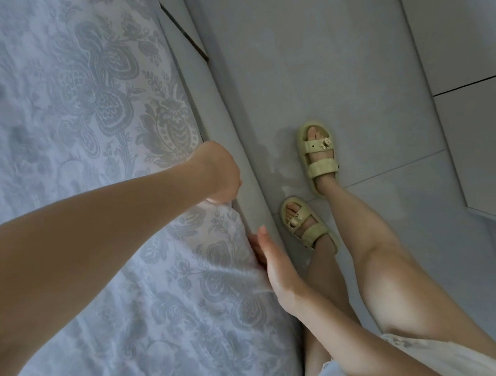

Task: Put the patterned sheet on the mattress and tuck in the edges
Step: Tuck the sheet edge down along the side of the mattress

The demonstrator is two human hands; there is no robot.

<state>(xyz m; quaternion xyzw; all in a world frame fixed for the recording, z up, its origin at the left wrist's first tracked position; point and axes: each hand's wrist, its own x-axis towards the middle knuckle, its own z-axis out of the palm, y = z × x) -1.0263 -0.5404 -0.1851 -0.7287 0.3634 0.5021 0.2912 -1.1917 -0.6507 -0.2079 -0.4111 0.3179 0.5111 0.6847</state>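
The patterned sheet (86, 119), pale blue-white with a grey floral print, covers the mattress across the left half of the view. Its right edge runs down along the grey bed frame (238, 164). My left hand (219, 172) is curled at that edge, its fingers closed over the sheet's border and partly hidden. My right hand (274, 264) lies flat with straight fingers, pressed into the gap between the sheet-covered mattress and the frame, lower down the same edge. The mattress itself is hidden under the sheet.
A grey tiled floor (334, 56) lies right of the bed. My legs and feet in yellow sandals (318, 156) stand close beside the frame. A pale wall or cabinet panel (470, 42) runs along the far right.
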